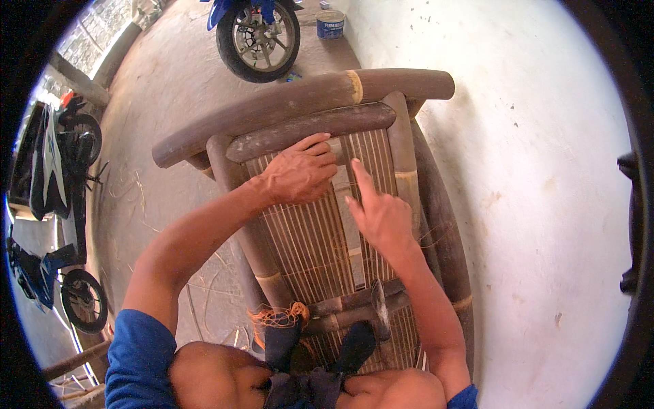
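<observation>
**Hands on the slat panel of a bamboo chair frame**

We see a bamboo furniture frame point(306, 102) lying in front of us, thick dark poles far, a panel of thin bamboo slats point(306, 232) running near to far between the side poles.

Left hand point(300, 170) lies palm-down at the far end of the slats, just under the upper crossbar point(313, 128); fingers together and curled, pressing on the slats, not clamped on anything we can make out. Right hand point(378, 211) sits just right of it over a flat vertical strip point(351, 225) down the panel's middle; index finger stretched far, other fingers loosely bent. Can't tell if it pinches anything.

Our judgement on doing it well: keep the left hand pressing flat so the slats don't bow, and guide the strip with the right fingertip along its line, not across it.

Around:
- hammer point(378, 307) lying on the near crossbars point(354, 310), close to the right forearm
- tangle of orange cord point(276, 317) near left
- loose fibres on the floor, left
- motorbike wheel point(259, 37) and blue bucket point(330, 24) far; another motorbike point(61, 204) far left
- white wall point(531, 170) tight on the right, so little room on that side
</observation>
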Action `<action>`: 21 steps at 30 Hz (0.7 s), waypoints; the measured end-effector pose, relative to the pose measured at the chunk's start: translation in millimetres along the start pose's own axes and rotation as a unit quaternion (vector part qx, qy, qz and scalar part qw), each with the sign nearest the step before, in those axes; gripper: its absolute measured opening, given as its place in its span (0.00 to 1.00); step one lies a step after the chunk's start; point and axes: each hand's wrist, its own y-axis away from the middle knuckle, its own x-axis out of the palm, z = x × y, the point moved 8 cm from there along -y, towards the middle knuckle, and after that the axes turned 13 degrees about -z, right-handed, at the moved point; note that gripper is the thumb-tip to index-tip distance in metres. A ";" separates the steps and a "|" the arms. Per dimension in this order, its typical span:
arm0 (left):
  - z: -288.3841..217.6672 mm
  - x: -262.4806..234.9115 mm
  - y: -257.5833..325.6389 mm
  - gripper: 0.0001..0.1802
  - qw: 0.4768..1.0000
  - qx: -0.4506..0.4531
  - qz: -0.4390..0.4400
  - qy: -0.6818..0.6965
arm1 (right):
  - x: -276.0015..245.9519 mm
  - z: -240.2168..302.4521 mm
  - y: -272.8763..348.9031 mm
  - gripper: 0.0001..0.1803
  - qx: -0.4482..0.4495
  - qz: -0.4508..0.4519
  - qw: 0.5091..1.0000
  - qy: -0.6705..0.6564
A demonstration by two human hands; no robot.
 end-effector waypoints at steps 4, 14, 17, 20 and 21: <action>-4.1 -5.3 -0.1 0.16 1.000 0.019 -0.022 -0.002 | 23.9 -8.1 -6.2 0.16 -0.041 -0.001 0.999 0.003; -16.8 -6.8 -4.2 0.15 0.999 0.034 -0.010 0.026 | 11.1 -40.8 24.8 0.24 0.058 0.018 0.962 -0.266; -19.7 -3.4 -9.8 0.16 0.999 0.032 0.005 0.021 | -20.1 -59.4 1.1 0.25 0.093 -0.030 0.948 -0.304; -19.5 1.6 -17.3 0.17 0.999 0.018 0.034 0.009 | -52.7 -59.7 -11.5 0.19 0.089 -0.117 0.968 -0.204; -19.6 4.1 -20.8 0.18 0.999 0.014 0.047 0.008 | -72.7 -48.9 -9.0 0.17 0.035 -0.215 0.968 -0.128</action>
